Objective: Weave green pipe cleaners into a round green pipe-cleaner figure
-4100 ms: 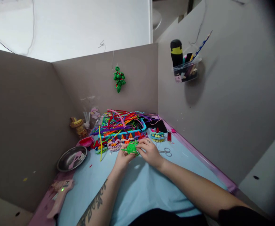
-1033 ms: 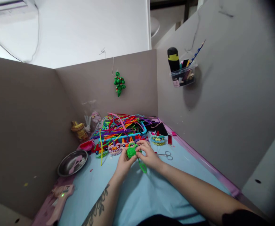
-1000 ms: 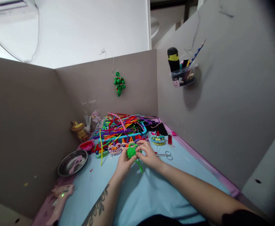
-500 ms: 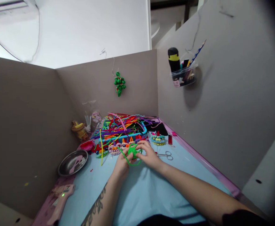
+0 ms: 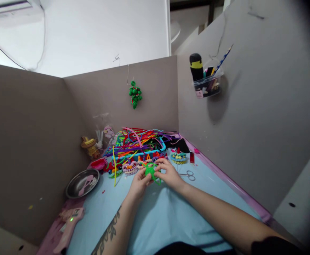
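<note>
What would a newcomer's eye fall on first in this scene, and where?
Probably the heap of multicoloured stems spilling over a blue-rimmed tray at the back. In the middle, the left hand holds a bright green piece, with the right hand at its edge. Higher up, a dark green ornament hangs before the grey back panel.

blue-and-pink table (image 5: 104,219) with scissors (image 5: 184,174), metal bowl (image 5: 74,186), blue-rimmed tray (image 5: 163,144), pink tool (image 5: 67,232) and multicoloured ornament (image 5: 178,157) on top

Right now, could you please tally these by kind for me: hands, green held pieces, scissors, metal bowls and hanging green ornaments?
Hands: 2 (left hand, right hand)
Green held piece: 1
Scissors: 1
Metal bowl: 1
Hanging green ornament: 1
Total: 6
</note>
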Available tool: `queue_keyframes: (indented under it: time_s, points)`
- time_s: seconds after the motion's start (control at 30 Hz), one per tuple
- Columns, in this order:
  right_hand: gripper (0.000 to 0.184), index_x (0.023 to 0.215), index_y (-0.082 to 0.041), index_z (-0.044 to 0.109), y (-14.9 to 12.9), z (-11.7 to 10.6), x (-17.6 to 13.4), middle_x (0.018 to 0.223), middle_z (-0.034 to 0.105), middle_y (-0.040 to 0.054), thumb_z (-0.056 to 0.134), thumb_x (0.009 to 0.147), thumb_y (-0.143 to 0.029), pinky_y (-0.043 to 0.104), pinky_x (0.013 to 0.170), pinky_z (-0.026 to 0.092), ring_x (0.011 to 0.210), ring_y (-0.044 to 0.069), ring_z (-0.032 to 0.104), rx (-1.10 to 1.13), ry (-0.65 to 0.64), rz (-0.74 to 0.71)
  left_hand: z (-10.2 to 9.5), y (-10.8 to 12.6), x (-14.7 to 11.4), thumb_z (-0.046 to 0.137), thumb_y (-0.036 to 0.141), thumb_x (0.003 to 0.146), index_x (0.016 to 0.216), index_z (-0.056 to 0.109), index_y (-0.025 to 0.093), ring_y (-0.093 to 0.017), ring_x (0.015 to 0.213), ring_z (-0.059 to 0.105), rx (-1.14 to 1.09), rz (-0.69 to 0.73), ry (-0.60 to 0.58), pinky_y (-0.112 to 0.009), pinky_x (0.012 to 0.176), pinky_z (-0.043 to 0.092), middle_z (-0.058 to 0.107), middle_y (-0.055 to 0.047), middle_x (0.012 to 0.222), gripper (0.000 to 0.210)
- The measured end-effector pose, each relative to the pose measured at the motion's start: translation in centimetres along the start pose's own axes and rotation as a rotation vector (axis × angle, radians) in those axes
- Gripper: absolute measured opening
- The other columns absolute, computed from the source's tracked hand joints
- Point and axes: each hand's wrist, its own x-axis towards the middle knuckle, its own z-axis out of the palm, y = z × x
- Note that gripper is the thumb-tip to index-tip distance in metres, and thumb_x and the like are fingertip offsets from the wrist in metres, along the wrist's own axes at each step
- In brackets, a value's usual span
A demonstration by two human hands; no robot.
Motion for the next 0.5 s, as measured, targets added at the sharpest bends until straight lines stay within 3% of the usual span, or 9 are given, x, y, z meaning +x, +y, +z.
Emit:
queue_keyframes:
  time_s: [0.27,0.5]
  points:
    - [0.007,0.059,-0.019,0.063,0.5,-0.2,0.2,0.098,0.055,0.0054,0.068,0.064,-0.019,0.040,0.091,0.035,0.099,0.022,0.048,-0.061,-0.067,-0.021,-0.3,-0.6,0.3,0.076,0.032,0.060,0.106,0.062,0.017,-0.018,0.079,0.061,0.077,0.002,-0.011,-0.027,0.071,0.046,0.067,-0.007,0.094,0.049]
    - [0.017,0.059,-0.017,0.062,1.1,-0.4,0.8,0.104,0.052,0.0069,0.067,0.067,-0.032,0.041,0.092,0.036,0.098,0.023,0.051,0.143,-0.206,0.107,-0.2,-0.4,0.3,0.079,0.031,0.055,0.101,0.063,0.015,-0.017,0.075,0.062,0.065,-0.006,0.017,-0.027,0.069,0.046,0.068,-0.007,0.090,0.051]
